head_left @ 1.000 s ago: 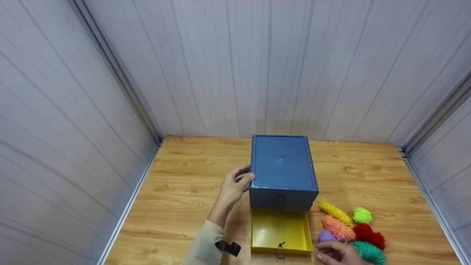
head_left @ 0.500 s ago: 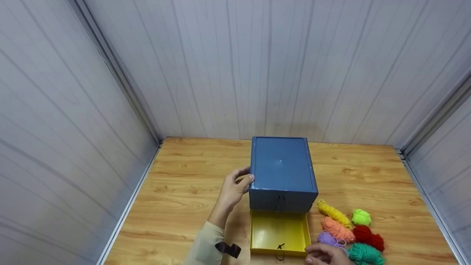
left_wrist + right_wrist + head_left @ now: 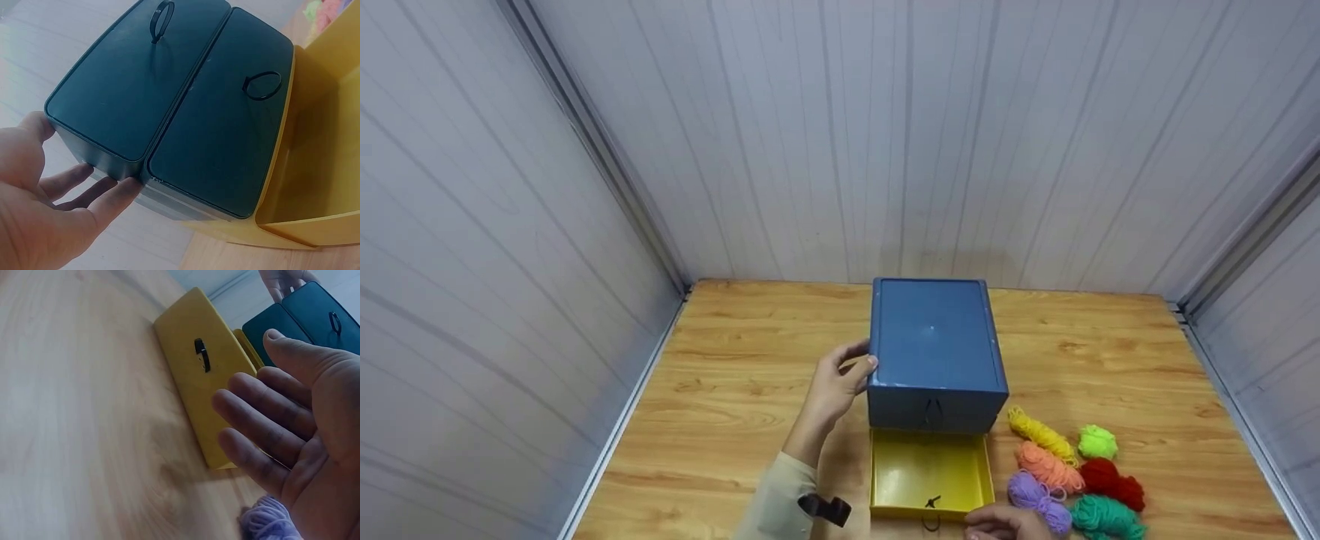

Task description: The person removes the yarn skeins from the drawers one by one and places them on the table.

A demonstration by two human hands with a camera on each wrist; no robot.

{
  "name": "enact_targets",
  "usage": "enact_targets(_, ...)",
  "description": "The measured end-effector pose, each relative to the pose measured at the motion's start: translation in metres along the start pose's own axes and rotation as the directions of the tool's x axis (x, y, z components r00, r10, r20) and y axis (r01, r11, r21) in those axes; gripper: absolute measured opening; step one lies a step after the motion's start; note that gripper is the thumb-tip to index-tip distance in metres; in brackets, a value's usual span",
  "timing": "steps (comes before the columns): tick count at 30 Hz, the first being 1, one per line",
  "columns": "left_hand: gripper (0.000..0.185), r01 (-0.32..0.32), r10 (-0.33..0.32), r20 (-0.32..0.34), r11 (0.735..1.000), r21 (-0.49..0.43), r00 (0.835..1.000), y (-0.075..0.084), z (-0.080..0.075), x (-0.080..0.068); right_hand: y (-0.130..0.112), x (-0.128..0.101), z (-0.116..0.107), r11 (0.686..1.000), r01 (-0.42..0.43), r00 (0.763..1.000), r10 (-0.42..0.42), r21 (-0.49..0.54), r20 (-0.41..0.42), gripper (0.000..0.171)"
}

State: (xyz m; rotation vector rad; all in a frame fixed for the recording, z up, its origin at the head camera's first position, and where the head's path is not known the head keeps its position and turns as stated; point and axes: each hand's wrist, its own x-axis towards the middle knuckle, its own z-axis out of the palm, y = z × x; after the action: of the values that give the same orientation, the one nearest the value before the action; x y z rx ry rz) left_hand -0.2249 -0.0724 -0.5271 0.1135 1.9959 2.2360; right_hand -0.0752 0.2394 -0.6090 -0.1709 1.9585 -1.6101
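Observation:
A blue drawer box (image 3: pixel 934 334) stands on the wooden table with its lowest drawer, a yellow one (image 3: pixel 900 472), pulled out and bare inside. My left hand (image 3: pixel 834 382) grips the box's left edge, thumb at the top and fingers against the side. Two dark drawer fronts (image 3: pixel 214 129) with black loop handles are closed in the left wrist view. Near the yellow drawer's front right corner is my right hand (image 3: pixel 1009 523), fingers loosely extended and holding nothing. In the right wrist view a black loop handle (image 3: pixel 202 355) sits on the yellow front.
Right of the drawer lie bundles of yarn: yellow (image 3: pixel 1042 435), orange (image 3: pixel 1048 466), purple (image 3: pixel 1039 499), green (image 3: pixel 1106 516), red (image 3: pixel 1112 484) and lime (image 3: pixel 1098 442). White panel walls (image 3: pixel 847 150) close off the table's back and sides.
My right hand has moved left, away from the yarn and toward the drawer's front, uncovering more of the purple bundle. My left hand keeps its hold on the box.

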Motion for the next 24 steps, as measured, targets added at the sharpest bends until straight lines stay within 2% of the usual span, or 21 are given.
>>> enact_targets(7,0.045,-0.004,0.004,0.006,1.000,0.013,1.000,0.002,-0.001,0.000,-0.001,0.005,0.004,0.999,-0.017,1.000,0.017,-0.050,-0.001,0.045)
enact_targets(11,0.045,0.001,-0.001,-0.001,1.000,0.011,1.000,0.002,-0.002,0.000,0.005,0.010,0.004,1.000,0.010,0.996,-0.011,0.002,0.092,0.048)
enact_targets(14,0.045,0.003,-0.003,-0.005,1.000,0.015,1.000,0.002,-0.001,0.000,0.011,0.015,0.005,0.995,0.073,0.977,-0.084,0.061,0.198,0.049)
enact_targets(16,0.045,0.003,-0.003,-0.005,1.000,0.018,1.000,0.003,-0.001,0.000,0.015,0.017,0.007,0.992,0.110,0.966,-0.123,0.069,0.228,0.047)
enact_targets(24,0.046,0.003,-0.003,-0.006,1.000,0.013,1.000,0.001,-0.001,0.000,0.026,0.023,0.023,0.981,0.143,0.984,-0.126,-0.131,0.128,0.033)
